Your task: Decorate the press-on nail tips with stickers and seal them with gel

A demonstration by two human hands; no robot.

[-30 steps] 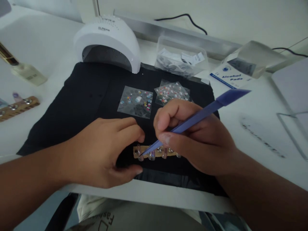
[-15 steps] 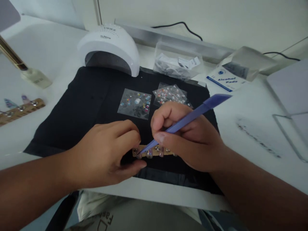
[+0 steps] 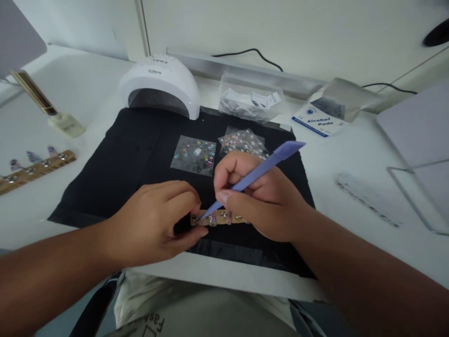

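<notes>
While the black mat (image 3: pixel 119 178) covers part of the white table (image 3: pixel 329 159), 2 hands meet at its near side. Left hand (image 3: pixel 164 220): thumb and forefinger narrowly parted; can't tell whether they press anything. Right hand (image 3: pixel 263 203): gripping the purple tool (image 3: pixel 257 172) pen-fashion. Wood-coloured strip (image 3: pixel 220 217): on the mat, left end beside my left fingertips, at least 3 nail tips (image 3: pixel 212 220) across it. Tool's point low at that end. My judgement: steady the strip, brace the wrist, touch lightly.

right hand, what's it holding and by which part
The right hand holds a purple tool by its shaft, closer to the thin tip.
</notes>
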